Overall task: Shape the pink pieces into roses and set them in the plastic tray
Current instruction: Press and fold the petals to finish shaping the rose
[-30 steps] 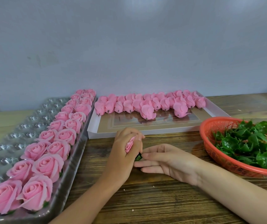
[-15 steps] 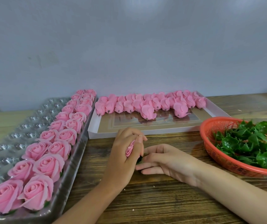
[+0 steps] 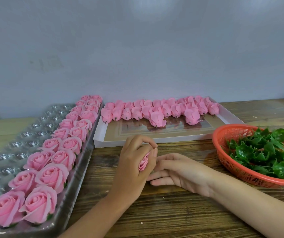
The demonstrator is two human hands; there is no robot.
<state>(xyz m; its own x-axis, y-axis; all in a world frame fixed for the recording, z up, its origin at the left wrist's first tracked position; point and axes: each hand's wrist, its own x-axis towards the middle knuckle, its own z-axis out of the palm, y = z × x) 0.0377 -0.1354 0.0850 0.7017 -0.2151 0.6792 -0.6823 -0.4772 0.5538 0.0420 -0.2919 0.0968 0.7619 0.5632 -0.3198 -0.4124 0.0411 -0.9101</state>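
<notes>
a left hand (image 3: pixel 134 162) curls tightly around a pink piece (image 3: pixel 143 163) over the wooden table (image 3: pixel 180 219), petals showing between thumb and fingers. the right hand (image 3: pixel 179 170) lies just beside it, fingers nearly straight, tips hidden behind the left; whether it holds anything cannot be told. finished roses (image 3: pixel 52 175) line the plastic tray (image 3: pixel 17 145) at left.

Finished pink roses (image 3: pixel 52 176) stand face up in two rows along the right side of the clear plastic tray (image 3: pixel 17 145). One rolled pink piece (image 3: pixel 143 163) is gripped in the left hand (image 3: pixel 132 162).
</notes>
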